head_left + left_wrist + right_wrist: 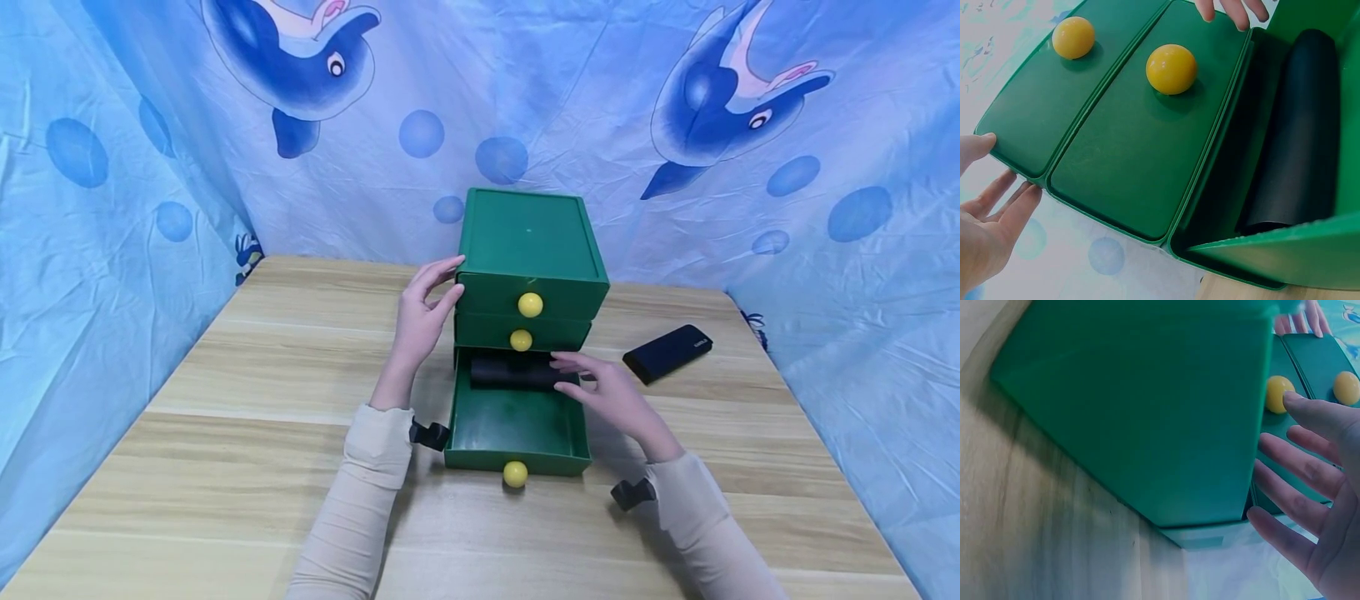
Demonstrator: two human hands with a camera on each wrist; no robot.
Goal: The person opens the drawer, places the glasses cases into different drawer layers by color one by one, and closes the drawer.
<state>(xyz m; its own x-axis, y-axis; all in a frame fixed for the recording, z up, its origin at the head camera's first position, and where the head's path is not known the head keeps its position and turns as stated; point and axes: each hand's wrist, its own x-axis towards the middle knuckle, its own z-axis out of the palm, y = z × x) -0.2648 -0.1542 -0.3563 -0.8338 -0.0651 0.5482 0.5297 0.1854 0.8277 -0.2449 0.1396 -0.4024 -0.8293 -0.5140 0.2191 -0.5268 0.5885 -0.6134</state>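
A green cabinet (pixel 528 237) with yellow knobs stands in the middle of the table, its bottom drawer (pixel 517 429) pulled out. Across the back of that drawer lies a black, rounded, tube-like item (pixel 1297 131). My left hand (pixel 420 321) touches the cabinet's left side near the upper front corner, thumb and fingertips at the edge. Over the drawer's right wall is my right hand (pixel 611 398), fingers spread, its fingertips overlapping the black item's right end in the head view. The right wrist view shows this hand's palm with nothing in it, beside the drawer wall.
A dark rectangular case (pixel 667 353) with small pale lettering lies on the wooden table (pixel 225 467), right of the cabinet. The upper two drawers are closed. Blue curtains (pixel 555 83) with dolphin prints hang behind and beside the table.
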